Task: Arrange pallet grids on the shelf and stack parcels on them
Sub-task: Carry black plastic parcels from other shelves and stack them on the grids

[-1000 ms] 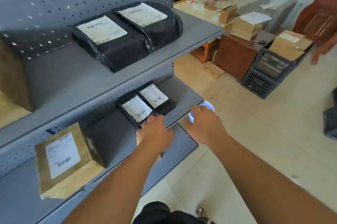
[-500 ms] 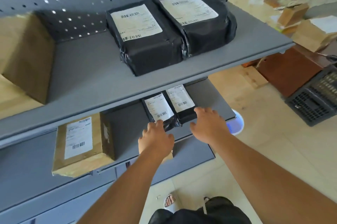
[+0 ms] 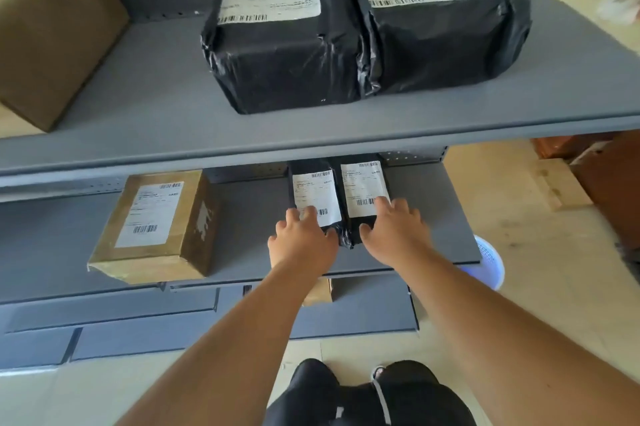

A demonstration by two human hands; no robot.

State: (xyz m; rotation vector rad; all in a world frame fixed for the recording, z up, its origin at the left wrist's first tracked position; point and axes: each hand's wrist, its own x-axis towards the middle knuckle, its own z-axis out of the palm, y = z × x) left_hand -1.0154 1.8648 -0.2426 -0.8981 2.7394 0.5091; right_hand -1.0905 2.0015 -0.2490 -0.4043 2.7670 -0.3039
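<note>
dark trousers (image 3: 363, 398) at the bottom of the frame over a pale floor (image 3: 519, 304). both arms reach up to the middle shelf (image 3: 249, 217). the left hand (image 3: 303, 242) is open, fingers spread and loose, resting on the near end of the left small black parcel (image 3: 313, 190). the right hand (image 3: 394, 231) does the same on the right small black parcel (image 3: 363, 183), which touches its neighbour. a brown labelled box (image 3: 156, 224) sits well left of them. the upper shelf (image 3: 138, 107) has the left big black parcel (image 3: 284, 44) against the right big black parcel (image 3: 433, 27), with a plain cardboard box (image 3: 52, 27) upper left.
</note>
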